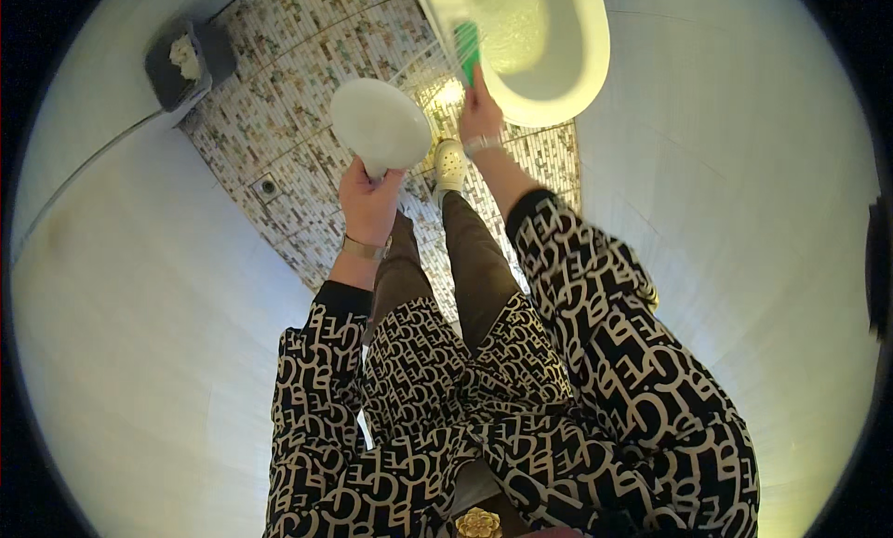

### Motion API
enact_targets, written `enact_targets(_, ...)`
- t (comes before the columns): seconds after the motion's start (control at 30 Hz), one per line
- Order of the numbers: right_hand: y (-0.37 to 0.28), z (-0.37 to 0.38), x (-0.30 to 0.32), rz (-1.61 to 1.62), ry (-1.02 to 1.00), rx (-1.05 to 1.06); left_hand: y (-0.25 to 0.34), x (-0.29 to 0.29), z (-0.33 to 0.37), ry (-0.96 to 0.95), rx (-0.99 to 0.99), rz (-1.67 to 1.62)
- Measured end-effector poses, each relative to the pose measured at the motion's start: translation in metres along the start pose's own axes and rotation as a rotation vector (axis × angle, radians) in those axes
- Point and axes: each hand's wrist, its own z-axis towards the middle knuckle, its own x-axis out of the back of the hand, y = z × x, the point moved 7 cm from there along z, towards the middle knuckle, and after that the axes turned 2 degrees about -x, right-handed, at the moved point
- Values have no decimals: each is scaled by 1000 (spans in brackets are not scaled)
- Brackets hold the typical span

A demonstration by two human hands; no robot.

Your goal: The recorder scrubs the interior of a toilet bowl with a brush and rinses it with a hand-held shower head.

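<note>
My left hand is closed round the narrow end of a white, rounded, smooth object, held over the floor. Its exact kind does not show. Thin pale streaks run from its far side toward the green tool. My right hand grips this flat green tool, blurred by motion, at the left rim of a pale yellow oval basin. Whether it is a brush or a scraper I cannot tell. Rippling water shows inside the basin.
A grey bin with crumpled white paper stands at the far left. The mosaic-patterned floor has a small square drain. My foot in a pale clog is near the basin. Light walls close in on both sides.
</note>
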Motion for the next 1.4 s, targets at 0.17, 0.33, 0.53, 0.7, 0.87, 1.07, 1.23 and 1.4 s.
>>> enact_targets(0.17,88,-88,40,-140,-17,-263,-5,18,-7,30,-60,-94)
enact_targets(0.33,30,-55,3,22,63,-164,-7,7,-7,-51,-57,45)
enact_targets(0.53,6,-19,-11,-68,-25,50,6,-11,-22,-125,-55,-11)
enact_targets(0.7,152,-45,105,-383,-44,-176,20,-20,-32,-167,-62,18)
enact_targets(0.87,117,22,161,-455,9,-281,34,1,-32,-171,-96,73)
enact_targets(1.07,-118,147,204,330,418,134,66,8,-26,-148,-45,19)
enact_targets(1.23,-306,192,219,654,312,48,90,22,-24,-93,-159,-35)
enact_targets(1.4,-348,251,236,810,503,216,100,13,-24,-85,-165,1)
